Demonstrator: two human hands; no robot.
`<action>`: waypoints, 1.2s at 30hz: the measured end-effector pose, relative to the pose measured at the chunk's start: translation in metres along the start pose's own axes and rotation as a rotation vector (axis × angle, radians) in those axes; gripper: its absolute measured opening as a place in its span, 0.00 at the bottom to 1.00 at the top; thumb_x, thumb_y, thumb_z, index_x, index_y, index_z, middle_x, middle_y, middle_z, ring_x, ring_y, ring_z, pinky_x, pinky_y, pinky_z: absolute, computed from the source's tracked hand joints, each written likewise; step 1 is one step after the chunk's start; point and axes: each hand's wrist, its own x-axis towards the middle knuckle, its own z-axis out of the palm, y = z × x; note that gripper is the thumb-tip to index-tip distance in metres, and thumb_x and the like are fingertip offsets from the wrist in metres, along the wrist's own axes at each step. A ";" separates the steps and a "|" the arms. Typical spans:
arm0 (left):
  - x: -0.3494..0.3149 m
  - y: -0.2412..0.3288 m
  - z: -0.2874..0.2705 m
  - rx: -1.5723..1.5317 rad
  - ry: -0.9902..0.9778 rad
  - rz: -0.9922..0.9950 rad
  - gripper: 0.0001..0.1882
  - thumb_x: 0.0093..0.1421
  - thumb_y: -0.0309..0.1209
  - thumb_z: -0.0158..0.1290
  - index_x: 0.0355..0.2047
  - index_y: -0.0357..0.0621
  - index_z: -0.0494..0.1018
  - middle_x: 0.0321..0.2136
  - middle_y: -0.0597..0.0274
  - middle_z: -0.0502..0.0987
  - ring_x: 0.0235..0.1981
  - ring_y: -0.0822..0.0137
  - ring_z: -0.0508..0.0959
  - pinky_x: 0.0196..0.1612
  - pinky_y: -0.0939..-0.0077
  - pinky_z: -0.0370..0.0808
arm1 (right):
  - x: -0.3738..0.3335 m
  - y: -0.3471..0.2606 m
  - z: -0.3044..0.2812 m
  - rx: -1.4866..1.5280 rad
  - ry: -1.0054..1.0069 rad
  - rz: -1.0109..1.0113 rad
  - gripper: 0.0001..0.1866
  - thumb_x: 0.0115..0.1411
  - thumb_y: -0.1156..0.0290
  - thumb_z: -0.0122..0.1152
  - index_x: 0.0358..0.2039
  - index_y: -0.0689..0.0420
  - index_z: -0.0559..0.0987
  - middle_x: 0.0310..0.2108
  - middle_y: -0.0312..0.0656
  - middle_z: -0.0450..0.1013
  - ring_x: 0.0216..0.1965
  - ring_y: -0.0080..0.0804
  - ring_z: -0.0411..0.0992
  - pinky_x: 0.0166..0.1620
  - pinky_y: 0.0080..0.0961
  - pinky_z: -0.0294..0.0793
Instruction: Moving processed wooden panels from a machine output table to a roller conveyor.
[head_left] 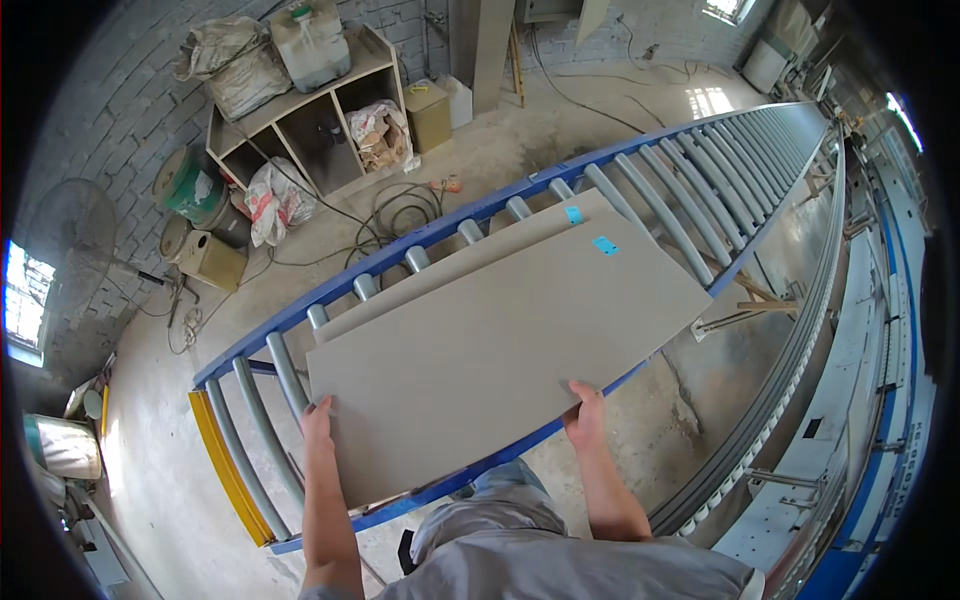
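A large flat grey-beige board lies in front of me, slanting across a roller conveyor, a small blue sticker near its far right corner. Beneath it a second board of like colour shows along the far edge, with its own blue sticker. My left hand grips the upper board's left edge, thumb on top and fingers mostly hidden below. On the near long edge, toward the right, my right hand holds the same board, thumb on its face.
The conveyor has blue side rails, grey rollers and a yellow end bar. A long machine stands at right. Beyond the conveyor are a wooden shelf, coiled hose, buckets and a standing fan.
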 end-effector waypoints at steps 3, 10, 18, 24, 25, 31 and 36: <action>0.009 0.019 0.031 -0.068 -0.017 -0.001 0.21 0.53 0.34 0.58 0.43 0.33 0.71 0.39 0.59 0.75 0.40 0.66 0.72 0.44 0.74 0.68 | 0.046 0.000 0.000 -0.029 -0.051 0.040 0.24 0.50 0.77 0.57 0.49 0.55 0.67 0.44 0.38 0.69 0.46 0.35 0.69 0.48 0.35 0.71; 0.053 0.013 0.072 -0.090 -0.033 -0.008 0.22 0.54 0.36 0.58 0.44 0.33 0.71 0.41 0.59 0.75 0.42 0.66 0.72 0.45 0.73 0.68 | 0.102 0.003 0.010 -0.028 0.036 0.111 0.25 0.50 0.77 0.57 0.50 0.53 0.66 0.45 0.37 0.69 0.47 0.35 0.69 0.48 0.34 0.71; 0.090 -0.034 0.072 0.304 0.080 0.069 0.24 0.56 0.36 0.56 0.49 0.32 0.67 0.43 0.56 0.74 0.43 0.65 0.73 0.46 0.72 0.68 | 0.116 0.015 0.014 -0.052 0.082 0.180 0.18 0.51 0.76 0.59 0.44 0.57 0.69 0.40 0.37 0.71 0.42 0.32 0.71 0.42 0.33 0.74; 0.055 -0.047 0.062 -0.119 -0.032 0.493 0.31 0.52 0.41 0.60 0.50 0.32 0.66 0.46 0.48 0.73 0.46 0.52 0.73 0.49 0.67 0.69 | 0.117 0.018 -0.030 -0.647 0.185 0.429 0.12 0.54 0.67 0.60 0.37 0.57 0.71 0.28 0.41 0.73 0.24 0.31 0.74 0.26 0.29 0.77; 0.043 -0.053 0.061 0.239 -0.093 0.431 0.33 0.50 0.40 0.61 0.52 0.34 0.65 0.48 0.46 0.71 0.49 0.51 0.71 0.51 0.65 0.68 | 0.114 0.020 -0.042 -0.645 0.188 0.424 0.12 0.54 0.67 0.60 0.37 0.57 0.71 0.28 0.41 0.73 0.24 0.31 0.74 0.26 0.29 0.77; -0.013 -0.121 0.060 0.753 0.055 0.542 0.42 0.43 0.32 0.62 0.60 0.45 0.57 0.50 0.45 0.66 0.53 0.48 0.66 0.55 0.63 0.64 | 0.091 0.046 -0.047 -0.716 0.297 0.343 0.19 0.54 0.60 0.60 0.40 0.60 0.72 0.35 0.45 0.71 0.32 0.38 0.74 0.34 0.34 0.78; -0.020 -0.110 0.068 0.742 0.060 0.342 0.46 0.41 0.35 0.64 0.61 0.45 0.54 0.50 0.43 0.64 0.51 0.46 0.66 0.54 0.59 0.65 | 0.148 0.081 -0.070 -0.455 0.302 0.175 0.18 0.56 0.63 0.57 0.45 0.57 0.72 0.37 0.43 0.70 0.33 0.37 0.72 0.35 0.34 0.77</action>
